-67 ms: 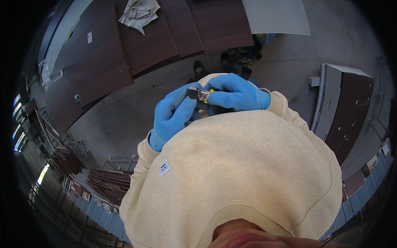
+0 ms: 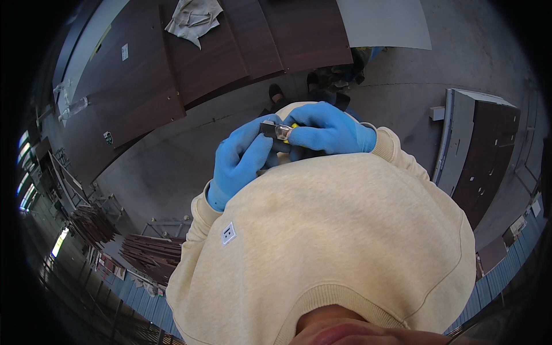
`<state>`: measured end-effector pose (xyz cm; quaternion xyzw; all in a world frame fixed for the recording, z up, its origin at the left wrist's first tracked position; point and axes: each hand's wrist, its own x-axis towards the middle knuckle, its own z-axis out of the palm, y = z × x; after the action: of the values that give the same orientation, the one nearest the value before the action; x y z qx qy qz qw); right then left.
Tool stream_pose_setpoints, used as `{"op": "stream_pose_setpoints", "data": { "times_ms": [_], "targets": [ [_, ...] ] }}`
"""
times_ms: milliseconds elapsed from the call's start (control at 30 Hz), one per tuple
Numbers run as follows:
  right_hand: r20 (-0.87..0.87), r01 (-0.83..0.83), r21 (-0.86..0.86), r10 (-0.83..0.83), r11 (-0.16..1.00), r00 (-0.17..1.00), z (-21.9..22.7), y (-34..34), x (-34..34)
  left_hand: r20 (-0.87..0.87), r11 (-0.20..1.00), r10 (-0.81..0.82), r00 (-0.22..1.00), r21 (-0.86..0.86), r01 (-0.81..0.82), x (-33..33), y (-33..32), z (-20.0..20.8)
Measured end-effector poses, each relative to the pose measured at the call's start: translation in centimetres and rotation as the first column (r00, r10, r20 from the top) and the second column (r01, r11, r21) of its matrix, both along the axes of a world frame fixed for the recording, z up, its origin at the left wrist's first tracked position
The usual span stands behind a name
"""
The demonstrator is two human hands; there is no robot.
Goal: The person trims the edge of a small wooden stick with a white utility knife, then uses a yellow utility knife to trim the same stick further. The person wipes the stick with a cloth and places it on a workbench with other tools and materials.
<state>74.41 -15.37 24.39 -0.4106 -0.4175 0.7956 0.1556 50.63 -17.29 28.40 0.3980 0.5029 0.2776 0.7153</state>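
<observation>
Both my hands wear blue gloves and meet in front of my chest. My right hand [image 2: 333, 131] is closed around a utility knife [image 2: 282, 132] with a yellow handle, a metal front and a wide dark blade. The blade end points left. My left hand [image 2: 240, 158] pinches that dark end between thumb and fingers. Much of the handle is hidden inside the right glove. Below the knife, the lower fingers of both hands are in shadow and partly covered by my cream sweatshirt.
Ahead lie dark brown panels [image 2: 213, 54], overlapping, with a crumpled pale cloth [image 2: 194, 20] on top. A white sheet [image 2: 385, 23] adjoins them on the right. At far right stands a stack of brown and grey panels [image 2: 483, 152]. Brown strips [image 2: 150, 253] are piled at lower left.
</observation>
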Motion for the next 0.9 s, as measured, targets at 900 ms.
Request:
{"op": "stream_pose_setpoints", "data": {
  "times_ms": [900],
  "targets": [
    [-0.004, -0.046, 0.064, 0.046, 0.997, 0.999, -0.6, -0.1, 0.2, -0.106, 0.993, -0.032, 0.994, 0.114, 0.044, 0.4, 0.0, 0.4]
  ]
}}
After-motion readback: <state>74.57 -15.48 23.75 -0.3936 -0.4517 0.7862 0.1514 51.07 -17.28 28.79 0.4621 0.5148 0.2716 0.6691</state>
